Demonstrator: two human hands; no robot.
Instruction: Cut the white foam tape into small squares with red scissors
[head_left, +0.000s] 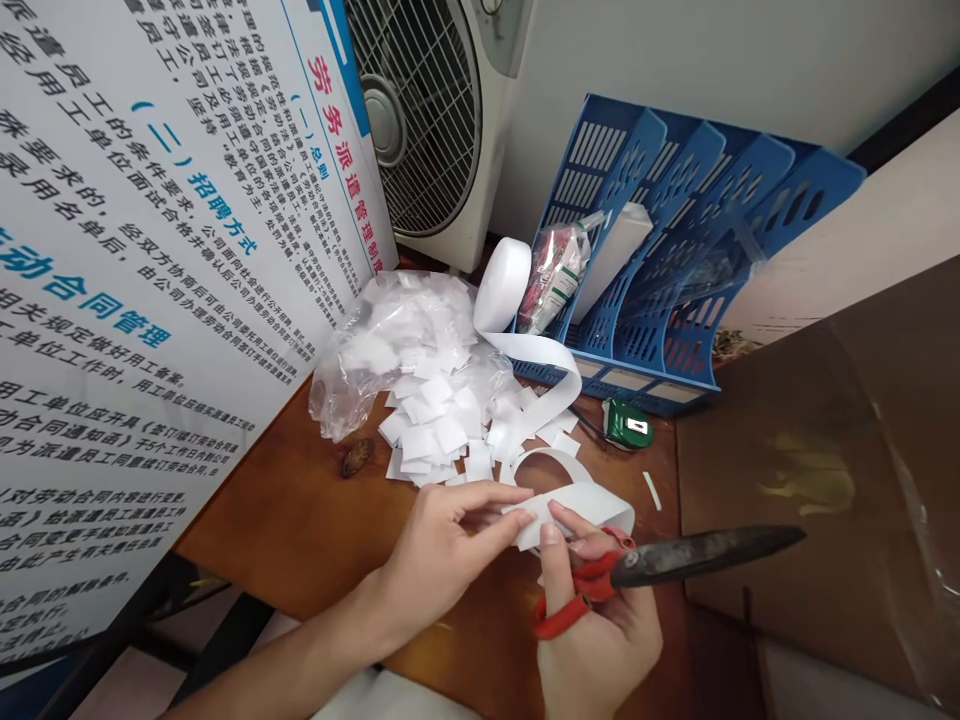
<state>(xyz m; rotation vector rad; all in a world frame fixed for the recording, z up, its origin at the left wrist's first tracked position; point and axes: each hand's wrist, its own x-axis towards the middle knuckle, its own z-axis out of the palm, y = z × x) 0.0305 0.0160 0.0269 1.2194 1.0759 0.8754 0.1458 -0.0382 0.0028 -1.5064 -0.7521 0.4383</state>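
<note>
The white strip (589,503) is between the two hands, over the near part of the tabletop (285,540), closer to its right edge. Its long axis goes crosswise, with the free end at the left and a bend at the right. The left hand (442,545) pinches this end between thumb and fingers, the wrist coming from the near left. The right hand (600,640), palm turned up, has its thumb and a finger closed on the strip, while the red-handled scissors (697,558) hang on its fingers, blades together, pointing toward the right edge, away from the strip.
</note>
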